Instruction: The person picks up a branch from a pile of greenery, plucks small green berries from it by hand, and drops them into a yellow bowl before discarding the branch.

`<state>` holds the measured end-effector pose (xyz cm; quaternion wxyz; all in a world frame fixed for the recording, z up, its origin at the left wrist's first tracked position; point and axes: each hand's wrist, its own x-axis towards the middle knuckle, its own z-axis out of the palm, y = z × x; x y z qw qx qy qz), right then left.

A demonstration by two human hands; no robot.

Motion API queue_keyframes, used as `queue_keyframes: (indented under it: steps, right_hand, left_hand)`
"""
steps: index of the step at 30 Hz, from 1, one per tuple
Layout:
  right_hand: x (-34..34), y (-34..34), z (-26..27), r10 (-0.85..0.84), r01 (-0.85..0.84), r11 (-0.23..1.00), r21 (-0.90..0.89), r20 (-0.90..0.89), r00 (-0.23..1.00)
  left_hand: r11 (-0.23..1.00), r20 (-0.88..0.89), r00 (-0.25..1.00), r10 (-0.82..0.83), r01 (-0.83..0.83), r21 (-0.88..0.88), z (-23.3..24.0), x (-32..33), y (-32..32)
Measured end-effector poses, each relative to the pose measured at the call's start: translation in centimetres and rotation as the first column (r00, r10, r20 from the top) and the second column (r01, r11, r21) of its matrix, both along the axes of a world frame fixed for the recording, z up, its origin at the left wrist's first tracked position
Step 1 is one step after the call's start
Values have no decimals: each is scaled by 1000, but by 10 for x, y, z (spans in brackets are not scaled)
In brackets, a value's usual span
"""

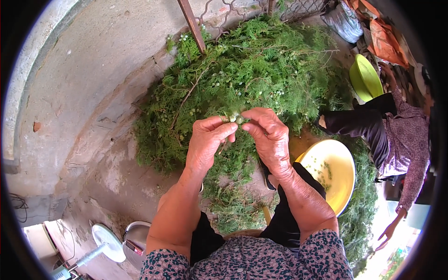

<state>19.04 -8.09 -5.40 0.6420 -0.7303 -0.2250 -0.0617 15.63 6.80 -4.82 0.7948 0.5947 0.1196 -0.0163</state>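
Note:
My left hand (208,138) pinches a small arborvitae sprig between thumb and forefinger, its thin stem trailing below the palm. At its tip is a cluster of pale green seed cones (233,117). The thumb and forefinger of my right hand (271,138) close on the cluster's right side. Both hands are raised over a large heap of cut arborvitae branches (252,66), which carries more cones among its foliage. Beside my right forearm stands a yellow basin (343,175) with several loose green cones (323,171) inside.
Another person (402,136) sits at the right, one hand near a lime-green basin (365,77). A concrete wall (87,70) curves along the left. A rusty metal bar (192,26) leans over the heap. At lower left are a white fan (108,243) and a metal pan (134,232).

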Motion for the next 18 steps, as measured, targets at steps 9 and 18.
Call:
queue_keyframes:
  steps: [9,18]
  right_hand:
    - [7,-3,1,128,-98,982,159,-192,973]
    - [11,-10,17,270,-26,929,368,-631,727]
  left_hand:
    - [998,16,999,-30,29,53,4,2,-6]
    - [999,39,999,4,-2,-45,5,2,-12]
